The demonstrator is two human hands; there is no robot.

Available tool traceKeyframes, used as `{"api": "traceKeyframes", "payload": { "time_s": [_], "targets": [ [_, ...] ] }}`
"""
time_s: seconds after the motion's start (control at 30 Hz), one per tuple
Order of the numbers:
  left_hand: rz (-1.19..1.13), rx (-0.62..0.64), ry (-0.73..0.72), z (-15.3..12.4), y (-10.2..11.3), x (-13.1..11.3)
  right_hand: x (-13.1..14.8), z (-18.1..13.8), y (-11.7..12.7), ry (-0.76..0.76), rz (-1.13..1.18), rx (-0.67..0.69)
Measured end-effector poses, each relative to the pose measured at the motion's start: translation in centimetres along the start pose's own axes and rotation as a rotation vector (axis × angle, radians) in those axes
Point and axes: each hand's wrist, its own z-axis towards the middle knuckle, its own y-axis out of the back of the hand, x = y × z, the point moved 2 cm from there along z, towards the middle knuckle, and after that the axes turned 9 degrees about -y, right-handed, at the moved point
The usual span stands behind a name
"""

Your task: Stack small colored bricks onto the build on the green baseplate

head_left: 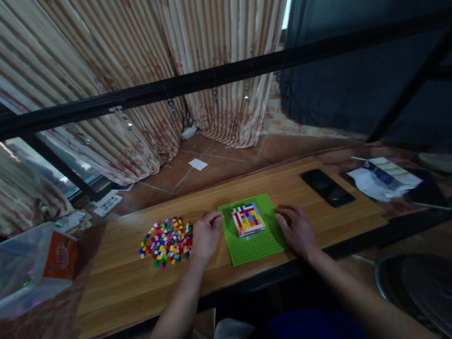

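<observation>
A green studded baseplate (pixel 256 251) lies on the wooden board between my hands. A low square block of stacked, many-coloured toy bricks (pixel 248 220) sits on it. My left hand (pixel 207 237) is closed at the plate's left edge, its thumb and finger pinched together. Whatever that pinch holds, if anything, is too small to make out. By the right edge of the plate rests my right hand (pixel 298 231), fingers loosely bent with a gap between thumb and forefinger; nothing shows in it. A pile of loose toy bricks (pixel 169 241) is spread left of my left hand.
A black phone (pixel 327 187) lies on the wooden board (pixel 112 288) to the right. Papers (pixel 384 178) are beyond it. At the far left stands a clear plastic box (pixel 15 269) with an orange label. A dark metal bar (pixel 196 81) crosses before the curtains.
</observation>
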Motion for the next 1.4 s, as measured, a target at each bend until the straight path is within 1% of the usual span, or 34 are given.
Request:
{"api": "traceKeyframes", "payload": {
  "time_s": [0.07, 0.13, 0.27, 0.4, 0.53, 0.63, 0.83, 1.07, 1.4],
  "targets": [
    [0.053, 0.042, -0.008, 1.7, -0.5, -0.3, 0.3, -0.2, -0.2, 0.023, -0.018, 0.018],
    [0.108, 0.099, -0.021, 3.1, -1.0, -0.7, 0.4, -0.2, -0.3, 0.016, -0.01, 0.016],
    [0.189, 0.227, -0.032, 4.9, -1.9, -1.3, 0.4, -0.1, -0.2, -0.027, 0.044, 0.004],
    [0.243, 0.311, -0.051, 5.5, -2.2, -1.7, 0.3, -0.1, -0.2, -0.043, 0.052, 0.013],
    [0.283, 0.356, -0.061, 5.9, -2.0, -2.0, 0.4, -0.1, -0.2, -0.038, 0.05, 0.004],
    [0.305, 0.387, -0.046, 6.2, -1.8, -2.4, 0.3, -0.1, -0.2, -0.031, 0.053, -0.004],
    [0.343, 0.499, -0.016, 7.1, -1.6, -2.6, 0.1, -0.1, -0.3, 0.001, 0.053, 0.006],
    [0.393, 0.531, -0.015, 7.9, -1.7, -2.2, 0.1, -0.2, -0.3, 0.018, 0.045, -0.005],
    [0.436, 0.557, 0.002, 8.4, -2.1, -2.2, 0.0, -0.2, -0.4, 0.031, 0.027, 0.015]
  ]
}}
